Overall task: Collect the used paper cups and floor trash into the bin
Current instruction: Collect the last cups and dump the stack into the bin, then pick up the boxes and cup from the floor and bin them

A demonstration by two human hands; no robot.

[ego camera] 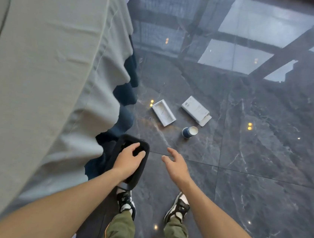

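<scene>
My left hand (129, 160) grips the rim of a black rectangular bin (142, 168), holding it above the floor beside the table. My right hand (176, 163) is open with fingers spread, empty, stretched out over the dark marble floor. Ahead of it a dark blue paper cup (189, 132) lies on its side, white inside facing right. Beyond the cup lie two pieces of white cardboard trash: an open box tray (164, 112) and a flat box sleeve (196, 110).
A round table with a grey-green tablecloth (57, 86) fills the left side, its folds hanging to the floor over a dark blue underskirt. The glossy floor (264, 171) reflects windows and ceiling lights. My two feet in black-and-white sneakers stand below my hands.
</scene>
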